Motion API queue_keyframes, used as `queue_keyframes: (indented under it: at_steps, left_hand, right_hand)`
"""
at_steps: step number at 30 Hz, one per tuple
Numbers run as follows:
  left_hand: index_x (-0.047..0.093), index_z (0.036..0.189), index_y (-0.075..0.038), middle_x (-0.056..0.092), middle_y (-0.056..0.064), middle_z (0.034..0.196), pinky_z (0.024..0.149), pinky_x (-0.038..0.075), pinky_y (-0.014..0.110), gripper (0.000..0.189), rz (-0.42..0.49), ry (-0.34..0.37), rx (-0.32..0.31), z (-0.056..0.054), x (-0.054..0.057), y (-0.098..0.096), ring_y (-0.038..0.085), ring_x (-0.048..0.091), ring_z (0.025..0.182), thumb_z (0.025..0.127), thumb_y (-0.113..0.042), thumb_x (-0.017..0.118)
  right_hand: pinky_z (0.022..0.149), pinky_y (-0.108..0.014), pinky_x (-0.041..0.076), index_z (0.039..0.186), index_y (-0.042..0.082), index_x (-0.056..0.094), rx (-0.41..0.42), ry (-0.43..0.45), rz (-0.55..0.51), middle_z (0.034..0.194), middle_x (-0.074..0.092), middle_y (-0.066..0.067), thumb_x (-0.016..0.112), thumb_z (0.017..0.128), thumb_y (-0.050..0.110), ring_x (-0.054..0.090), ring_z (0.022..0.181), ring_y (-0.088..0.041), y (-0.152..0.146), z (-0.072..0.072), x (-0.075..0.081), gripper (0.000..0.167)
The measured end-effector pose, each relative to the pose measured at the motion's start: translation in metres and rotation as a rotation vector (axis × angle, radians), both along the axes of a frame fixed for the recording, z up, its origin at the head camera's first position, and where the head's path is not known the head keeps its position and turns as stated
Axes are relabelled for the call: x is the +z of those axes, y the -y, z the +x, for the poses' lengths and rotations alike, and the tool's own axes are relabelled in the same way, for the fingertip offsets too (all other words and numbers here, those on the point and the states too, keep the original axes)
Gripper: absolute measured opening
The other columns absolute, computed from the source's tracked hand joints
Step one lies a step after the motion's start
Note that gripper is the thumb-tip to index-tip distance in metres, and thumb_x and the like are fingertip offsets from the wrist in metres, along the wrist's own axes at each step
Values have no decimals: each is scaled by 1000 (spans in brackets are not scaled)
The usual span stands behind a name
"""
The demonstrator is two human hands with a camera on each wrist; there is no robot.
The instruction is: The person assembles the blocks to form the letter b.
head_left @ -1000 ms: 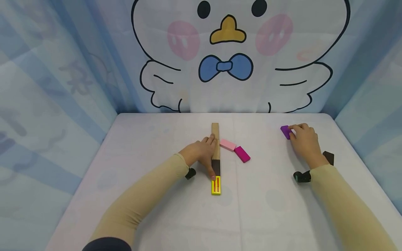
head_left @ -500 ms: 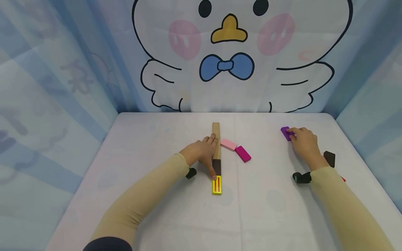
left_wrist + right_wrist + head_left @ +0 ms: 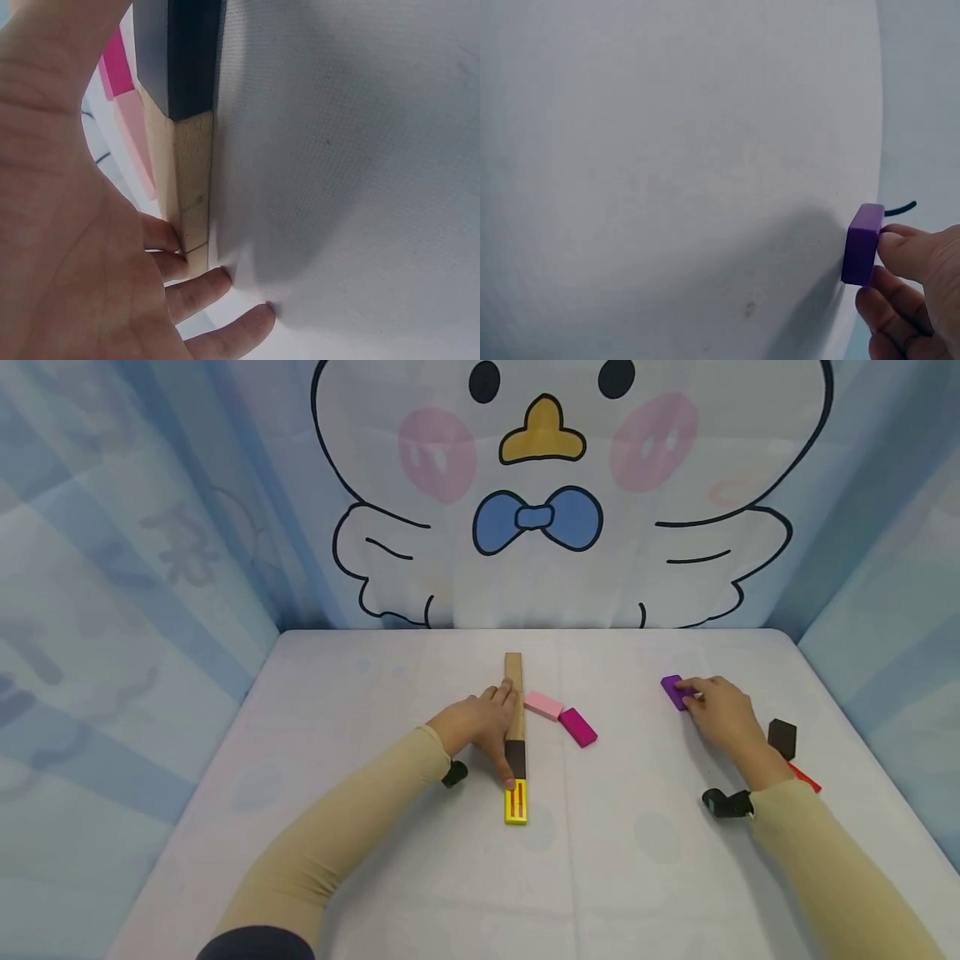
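Note:
My left hand (image 3: 483,725) lies along a straight row of blocks, fingers extended against them and thumb at the yellow block with red stripes (image 3: 516,812). That row also holds a dark block (image 3: 515,758) and natural wood blocks (image 3: 513,665) at the far end. In the left wrist view the fingertips touch the side of the wood (image 3: 193,161). Over at the right, my right hand (image 3: 722,717) pinches a purple block (image 3: 673,692) between thumb and fingers. The right wrist view has this purple block (image 3: 861,249) tilted, close over the table.
A pink block (image 3: 543,705) angles off the row's right side, with a magenta block (image 3: 578,727) at its end. Beside the right wrist lie a dark angular block (image 3: 782,739) and a red piece (image 3: 806,777), partly hidden by the sleeve. The white table (image 3: 637,877) meets a curtain behind.
My right hand has drawn the purple block slightly nearer and to the left, uncovering more of the red piece. The left hand and the row stay put.

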State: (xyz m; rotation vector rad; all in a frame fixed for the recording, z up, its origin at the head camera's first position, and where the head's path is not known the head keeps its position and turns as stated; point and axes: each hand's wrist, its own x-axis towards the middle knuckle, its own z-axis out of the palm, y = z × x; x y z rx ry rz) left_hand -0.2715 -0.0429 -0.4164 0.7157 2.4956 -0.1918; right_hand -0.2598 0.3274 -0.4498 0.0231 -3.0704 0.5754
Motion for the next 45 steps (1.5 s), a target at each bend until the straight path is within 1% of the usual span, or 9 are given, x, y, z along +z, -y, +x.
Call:
queue_keyframes:
  at_steps: [6, 11, 15, 19, 25, 30, 34, 40, 45]
  left_hand:
    - [1, 166, -2, -9, 19, 174, 125, 29, 53, 155, 3, 10, 2, -3, 1, 1, 35, 10, 160, 60, -81, 83]
    - [2, 165, -2, -9, 19, 174, 125, 29, 52, 155, 7, 8, 3, -3, 1, 0, 34, 11, 160, 60, -81, 84]
    - [2, 165, -2, -9, 19, 174, 124, 30, 52, 155, 0, 0, -2, -2, 0, -2, 34, 11, 160, 60, -81, 83]
    - [2, 165, -1, -9, 19, 174, 124, 30, 52, 154, -11, -3, -3, -2, 1, -3, 35, 12, 160, 61, -81, 83]
    - [1, 165, -2, -9, 18, 174, 125, 30, 51, 154, -11, 2, 3, -1, 0, -3, 34, 11, 160, 61, -80, 83]
    - [1, 165, -1, -9, 19, 174, 124, 30, 51, 154, -6, 3, 2, 0, 1, -3, 34, 11, 160, 61, -80, 84]
    - [2, 165, -2, -9, 19, 174, 125, 30, 51, 154, 0, 9, 6, 1, 2, -3, 34, 11, 160, 61, -80, 84]
    - [0, 165, -2, -11, 19, 173, 125, 28, 51, 155, -3, 19, 5, 0, 2, -3, 34, 9, 161, 61, -79, 84]
    - [0, 165, -2, -10, 19, 174, 126, 26, 52, 154, -13, 14, 2, -1, 1, -2, 35, 9, 161, 62, -80, 83]
  right_hand:
    - [99, -70, 46, 138, -1, 58, 22, -1, -18, 131, 51, -37, 58, 105, 9, 54, 117, -55, 5, 8, -1, 35]
    - [98, -69, 47, 138, 0, 58, 29, 12, -48, 131, 53, -36, 60, 104, 10, 54, 117, -54, 9, 20, -1, 35]
    - [93, -67, 49, 135, -1, 61, 64, -7, -81, 128, 55, -35, 62, 102, 9, 57, 112, -52, 12, 30, -1, 34]
    - [92, -66, 51, 133, 0, 63, 96, -10, -99, 126, 58, -34, 64, 101, 10, 59, 109, -51, 19, 40, -1, 33]
    - [93, -65, 53, 133, 2, 64, 132, 3, -114, 126, 61, -32, 66, 101, 10, 61, 110, -49, 30, 51, 1, 34]
    - [88, -62, 55, 129, 5, 68, 172, -23, -104, 120, 66, -26, 70, 97, 9, 64, 104, -44, 40, 61, 0, 32]
    - [84, -59, 53, 125, 7, 71, 204, -49, -96, 114, 70, -22, 74, 94, 9, 66, 98, -39, 48, 68, -2, 31]
    - [83, -56, 49, 120, 8, 74, 251, -94, -111, 108, 73, -17, 78, 91, 7, 68, 94, -34, 56, 79, -3, 30]
    - [83, -52, 46, 119, 11, 75, 277, -86, -123, 105, 74, -12, 79, 90, 8, 67, 93, -29, 65, 84, -2, 30]
